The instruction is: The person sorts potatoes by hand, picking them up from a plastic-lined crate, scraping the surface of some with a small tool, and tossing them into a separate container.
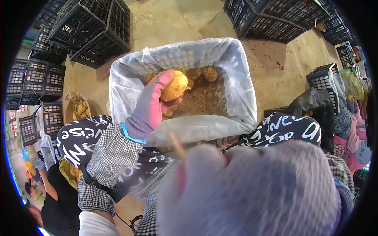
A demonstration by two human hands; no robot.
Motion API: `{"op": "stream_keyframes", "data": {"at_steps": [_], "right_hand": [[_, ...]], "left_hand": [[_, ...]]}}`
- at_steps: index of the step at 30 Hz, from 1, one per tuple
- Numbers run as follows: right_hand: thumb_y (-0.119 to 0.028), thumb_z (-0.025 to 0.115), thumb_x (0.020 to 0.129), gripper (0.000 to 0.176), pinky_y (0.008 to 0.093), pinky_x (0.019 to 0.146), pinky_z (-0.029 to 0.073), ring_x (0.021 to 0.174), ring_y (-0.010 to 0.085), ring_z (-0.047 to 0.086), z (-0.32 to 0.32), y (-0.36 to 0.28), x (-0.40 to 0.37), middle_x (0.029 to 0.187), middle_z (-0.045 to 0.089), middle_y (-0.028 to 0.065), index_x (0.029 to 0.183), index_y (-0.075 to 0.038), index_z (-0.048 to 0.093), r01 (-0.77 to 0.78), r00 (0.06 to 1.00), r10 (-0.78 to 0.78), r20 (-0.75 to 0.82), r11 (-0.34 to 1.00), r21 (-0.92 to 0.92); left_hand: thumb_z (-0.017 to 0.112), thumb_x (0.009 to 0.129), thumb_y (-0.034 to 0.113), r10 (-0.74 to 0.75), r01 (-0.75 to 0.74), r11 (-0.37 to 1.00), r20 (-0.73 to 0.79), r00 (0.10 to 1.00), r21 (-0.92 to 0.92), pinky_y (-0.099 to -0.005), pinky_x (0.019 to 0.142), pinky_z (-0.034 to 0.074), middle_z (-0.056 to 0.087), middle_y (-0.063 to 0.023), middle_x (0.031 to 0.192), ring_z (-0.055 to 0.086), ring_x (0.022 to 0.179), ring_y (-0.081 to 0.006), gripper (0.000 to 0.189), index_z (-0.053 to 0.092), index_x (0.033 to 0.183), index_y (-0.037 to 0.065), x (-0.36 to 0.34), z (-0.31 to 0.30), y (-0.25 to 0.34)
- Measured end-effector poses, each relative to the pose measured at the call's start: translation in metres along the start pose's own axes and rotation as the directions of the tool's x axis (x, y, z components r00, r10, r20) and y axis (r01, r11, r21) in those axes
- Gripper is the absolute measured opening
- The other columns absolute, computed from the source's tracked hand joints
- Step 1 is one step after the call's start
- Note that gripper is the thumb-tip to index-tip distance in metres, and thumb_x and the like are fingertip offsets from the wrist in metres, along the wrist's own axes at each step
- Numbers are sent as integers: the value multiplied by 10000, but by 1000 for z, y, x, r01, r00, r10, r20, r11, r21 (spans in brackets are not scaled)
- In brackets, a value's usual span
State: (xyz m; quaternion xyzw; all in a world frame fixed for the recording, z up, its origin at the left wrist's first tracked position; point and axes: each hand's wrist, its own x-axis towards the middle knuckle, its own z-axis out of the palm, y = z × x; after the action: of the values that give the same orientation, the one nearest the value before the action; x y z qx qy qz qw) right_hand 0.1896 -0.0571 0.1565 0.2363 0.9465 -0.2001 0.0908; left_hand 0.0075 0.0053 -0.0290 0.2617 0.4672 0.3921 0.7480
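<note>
A yellow-brown potato (175,87) is held up in my left hand (149,103), which wears a grey and pink glove and has its fingers wrapped round it. Beneath it stands a crate lined with white plastic (241,92), with several potatoes (209,74) and loose soil (208,98) inside. Very near the camera, my right hand (252,192) looms large and blurred in a grey glove. A thin brown stick-like thing (177,144) juts from its fingertip side; the hand's bulk hides the grip and the rest of that thing.
Black plastic crates (94,33) are stacked at the upper left, with more black crates (271,21) at the upper right. A round container of potatoes (81,108) stands left of the lined crate. People work at both sides, one in a black top (59,200).
</note>
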Motion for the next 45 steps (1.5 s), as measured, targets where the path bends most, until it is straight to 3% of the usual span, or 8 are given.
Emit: {"op": "stream_keyframes", "data": {"at_steps": [10, 27, 31, 33, 35, 38, 40, 45], "right_hand": [[-245, 606, 877, 248, 396, 668, 541, 750, 285, 650, 15, -29, 31, 842, 639, 117, 1020, -50, 663, 43, 996, -44, -82, 999, -13], [-277, 640, 869, 328, 371, 720, 564, 832, 256, 670, 33, -40, 53, 914, 663, 112, 1087, -34, 658, -85, 979, 96, -180, 994, 69], [-300, 675, 859, 390, 331, 691, 562, 825, 240, 669, 54, 93, 30, 963, 664, 112, 1144, -37, 634, -225, 817, 324, -476, 941, 254], [-292, 703, 854, 440, 297, 685, 554, 822, 197, 659, 49, 118, 34, 984, 662, 92, 1188, -22, 609, -188, 780, 461, -423, 817, 545], [-259, 730, 853, 485, 266, 708, 543, 832, 124, 642, 39, 128, 37, 987, 660, 51, 1226, 13, 582, -213, 793, 607, -56, 362, 908], [-285, 761, 821, 636, 211, 619, 525, 770, 111, 645, 28, 146, 7, 979, 661, 64, 1319, 17, 505, -49, 687, 697, -206, 327, 944], [-260, 745, 824, 681, 198, 580, 499, 689, 78, 608, 29, 167, -40, 943, 655, 37, 1376, 9, 449, -112, 528, 787, -319, 437, 893], [-213, 674, 874, 494, 182, 511, 419, 658, 39, 544, 72, 199, -234, 941, 626, 17, 1302, -14, 526, -472, 139, 989, -58, 118, 874]], "left_hand": [[502, 993, 361, -75, 71, 994, -54, 996, -79, -317, 741, 581, 590, -75, 1249, 635, 1025, -290, 344, 546, 1297, 205, 3, -8, -4], [534, 973, 378, -71, 58, 989, -89, 993, -138, -249, 622, 569, 646, -95, 1100, 660, 854, -194, 384, 573, 1214, 82, 1, -8, 1], [422, 1022, 370, 76, -84, 990, -70, 995, -111, -266, 653, 586, 633, -106, 1118, 657, 924, -193, 389, 570, 1218, 69, -2, 0, 13], [420, 1024, 361, 319, -330, 927, 87, 944, 178, -293, 715, 593, 619, -121, 1139, 650, 974, -205, 399, 546, 1247, 54, 1, 16, 28], [437, 1020, 344, 396, -459, 832, 246, 885, 311, -314, 755, 598, 605, -136, 1161, 649, 987, -213, 410, 516, 1285, 42, 9, 38, 44], [492, 1004, 309, 360, -489, 808, 381, 851, 329, -336, 780, 601, 583, -156, 1192, 656, 951, -218, 452, 460, 1356, 26, 23, 69, 68], [550, 964, 297, 347, -452, 789, 304, 887, 417, -295, 722, 556, 632, -113, 1077, 660, 832, -183, 481, 475, 1345, 14, 72, 55, 61], [560, 896, 306, -2, -57, 251, 59, 998, 966, -346, 716, 537, 675, -210, 829, 682, 791, -241, 407, 613, 1138, -17, 182, -70, -23]]}}
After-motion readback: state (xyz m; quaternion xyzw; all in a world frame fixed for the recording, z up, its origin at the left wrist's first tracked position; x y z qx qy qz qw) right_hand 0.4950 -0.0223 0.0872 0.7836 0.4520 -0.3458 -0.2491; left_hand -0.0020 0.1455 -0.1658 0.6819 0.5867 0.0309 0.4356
